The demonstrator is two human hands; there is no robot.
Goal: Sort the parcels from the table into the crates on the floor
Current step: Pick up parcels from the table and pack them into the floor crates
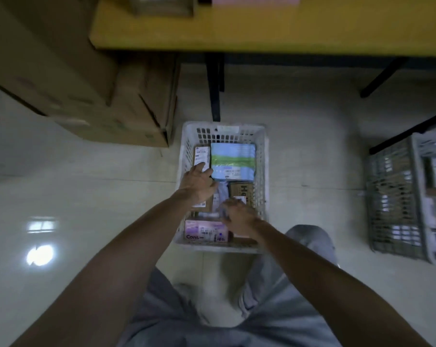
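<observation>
Bending over the white crate [265, 171] on the floor in the middle of the frame, with both hands down among the parcels. Laying the left hand [199, 182] fairly flat, fingers straight, on the near end of the brown labelled parcel [201, 152] in the crate's upper left corner, just beside the blue-and-green parcel [233, 159]. Working the right hand [238, 216] lower down, next to a pale soft packet [222, 192] and the brown printed box [242, 190]. Too blurred there for telling whether gripping something or only pressing.

Probably settling the load rather than adding to it. Doing that well:
- Sliding the labelled parcel snug against the wall, not lifting and dropping it.
- Closing the gap in the middle, between the blue-and-green parcel and the pink parcel [205, 232] at the near wall.
- Sparing the soft packet from being crushed under the printed box.
- Laying everything flat and low, with further parcels [161, 7] waiting on the yellow table [262, 31] along the top edge.
- Checking each label against the grey crate [392, 201] at the right edge before letting go.
</observation>
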